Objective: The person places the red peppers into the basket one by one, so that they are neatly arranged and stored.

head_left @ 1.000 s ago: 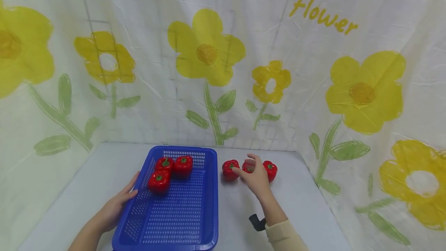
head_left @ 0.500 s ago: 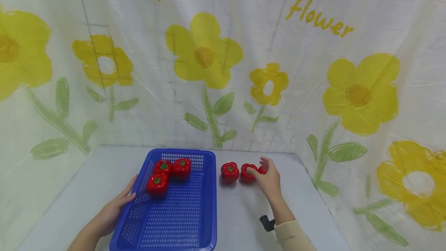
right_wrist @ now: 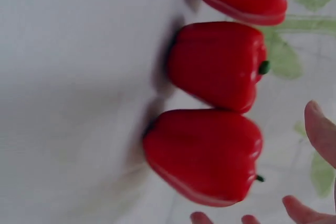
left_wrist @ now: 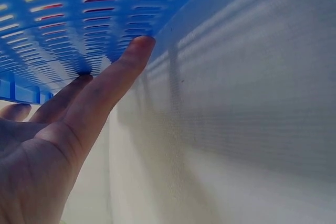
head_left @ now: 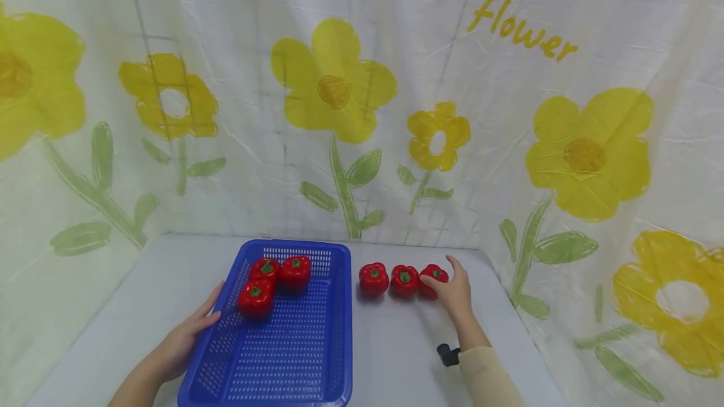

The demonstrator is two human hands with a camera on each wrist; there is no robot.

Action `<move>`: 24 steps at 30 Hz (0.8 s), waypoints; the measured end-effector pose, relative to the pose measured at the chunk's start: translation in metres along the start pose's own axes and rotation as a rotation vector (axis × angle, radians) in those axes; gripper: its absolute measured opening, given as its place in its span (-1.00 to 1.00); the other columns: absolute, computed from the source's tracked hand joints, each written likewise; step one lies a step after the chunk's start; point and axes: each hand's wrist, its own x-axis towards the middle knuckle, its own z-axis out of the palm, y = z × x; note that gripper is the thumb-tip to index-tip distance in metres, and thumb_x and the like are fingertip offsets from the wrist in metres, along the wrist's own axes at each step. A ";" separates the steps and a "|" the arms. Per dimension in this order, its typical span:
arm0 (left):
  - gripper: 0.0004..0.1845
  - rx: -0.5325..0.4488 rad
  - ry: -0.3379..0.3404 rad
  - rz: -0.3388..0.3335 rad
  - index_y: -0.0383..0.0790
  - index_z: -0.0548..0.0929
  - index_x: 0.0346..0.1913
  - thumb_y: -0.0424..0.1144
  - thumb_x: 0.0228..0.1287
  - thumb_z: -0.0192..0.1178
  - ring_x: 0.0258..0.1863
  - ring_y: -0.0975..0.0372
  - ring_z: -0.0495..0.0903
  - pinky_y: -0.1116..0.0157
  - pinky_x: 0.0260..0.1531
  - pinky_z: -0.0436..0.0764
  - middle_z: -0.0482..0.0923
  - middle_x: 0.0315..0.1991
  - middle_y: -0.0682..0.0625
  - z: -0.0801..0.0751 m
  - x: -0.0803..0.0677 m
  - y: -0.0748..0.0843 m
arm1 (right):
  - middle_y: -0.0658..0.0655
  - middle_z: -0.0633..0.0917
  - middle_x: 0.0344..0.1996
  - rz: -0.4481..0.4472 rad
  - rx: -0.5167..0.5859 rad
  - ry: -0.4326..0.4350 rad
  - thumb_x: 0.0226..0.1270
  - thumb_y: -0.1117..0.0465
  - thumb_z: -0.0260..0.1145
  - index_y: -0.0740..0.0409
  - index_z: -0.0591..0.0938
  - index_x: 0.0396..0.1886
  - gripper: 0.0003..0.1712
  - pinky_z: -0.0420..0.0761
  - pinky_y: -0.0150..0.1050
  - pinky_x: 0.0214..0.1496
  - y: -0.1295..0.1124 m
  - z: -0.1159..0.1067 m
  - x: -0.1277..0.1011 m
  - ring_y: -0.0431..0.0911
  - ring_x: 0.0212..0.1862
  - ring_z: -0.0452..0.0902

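The right hand (head_left: 455,291) reached over the white table (head_left: 396,344) to the rightmost red bell pepper (head_left: 433,279) of a row of three. Its fingers were loosely spread and curved around the far side of that pepper; in the right wrist view the fingertips (right_wrist: 315,124) stood just off the red skin, so whether they touched it could not be told, and nothing was gripped. The middle pepper (head_left: 404,280) sat just beside it and the left pepper of the row (head_left: 373,278) beyond that, all three upright on the table between the hand and the blue plastic basket (head_left: 339,331).

The left hand (head_left: 183,341) lay flat against the basket's left outer wall, fingers straight and together; the left wrist view showed the fingertips (left_wrist: 137,45) pressed up under the slotted blue rim. Inside the basket, at its far end, three more red peppers (head_left: 274,278) sat clustered and touching.

A white cloth printed with yellow flowers (head_left: 334,80) hung behind the table
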 end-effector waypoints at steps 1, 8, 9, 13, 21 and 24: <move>-0.35 0.000 0.001 0.001 0.38 -0.55 0.54 0.02 0.67 -0.43 0.50 -0.38 0.05 -0.14 0.23 0.53 -0.70 0.57 -0.30 0.000 0.000 0.000 | 0.39 0.22 0.51 0.014 0.004 -0.011 0.21 0.07 0.53 0.16 0.21 0.55 0.01 0.26 0.32 0.46 0.003 0.000 0.002 0.31 0.53 0.07; -0.35 0.006 0.010 0.004 0.37 -0.55 0.54 0.03 0.67 -0.43 0.51 -0.44 -0.12 -0.15 0.24 0.52 -0.70 0.57 -0.29 0.002 0.000 0.000 | 0.46 0.14 0.53 0.124 0.096 -0.094 0.24 0.14 0.50 0.17 0.13 0.58 0.03 0.38 0.28 0.38 0.021 0.001 0.010 0.43 0.51 0.05; -0.35 0.006 0.010 0.004 0.37 -0.55 0.54 0.03 0.67 -0.43 0.51 -0.44 -0.13 -0.14 0.24 0.52 -0.70 0.57 -0.29 0.002 -0.001 0.000 | 0.47 0.13 0.53 0.138 0.118 -0.106 0.23 0.17 0.50 0.18 0.12 0.58 0.04 0.41 0.27 0.36 0.022 0.002 0.011 0.44 0.50 0.06; -0.35 0.007 -0.007 0.011 0.38 -0.55 0.54 0.02 0.68 -0.43 0.52 -0.41 -0.06 -0.13 0.26 0.51 -0.69 0.57 -0.29 0.003 -0.001 0.000 | 0.49 0.12 0.52 0.179 0.165 -0.141 0.24 0.24 0.49 0.20 0.09 0.60 0.05 0.49 0.21 0.32 0.029 0.002 0.014 0.41 0.49 0.10; -0.35 0.001 0.002 0.008 0.40 -0.54 0.54 0.03 0.67 -0.43 0.52 -0.39 -0.03 -0.12 0.26 0.51 -0.69 0.57 -0.29 0.004 -0.002 0.000 | 0.45 0.19 0.50 0.185 0.162 -0.171 0.31 0.24 0.44 0.25 0.13 0.57 -0.04 0.51 0.18 0.32 0.034 0.004 0.017 0.35 0.48 0.16; -0.35 0.004 0.016 0.003 0.41 -0.54 0.54 0.04 0.67 -0.43 0.52 -0.43 -0.14 -0.13 0.26 0.51 -0.69 0.58 -0.28 0.004 -0.002 0.001 | 0.44 0.21 0.50 0.187 0.164 -0.164 0.31 0.25 0.45 0.25 0.14 0.56 -0.05 0.51 0.18 0.31 0.033 0.004 0.016 0.34 0.45 0.18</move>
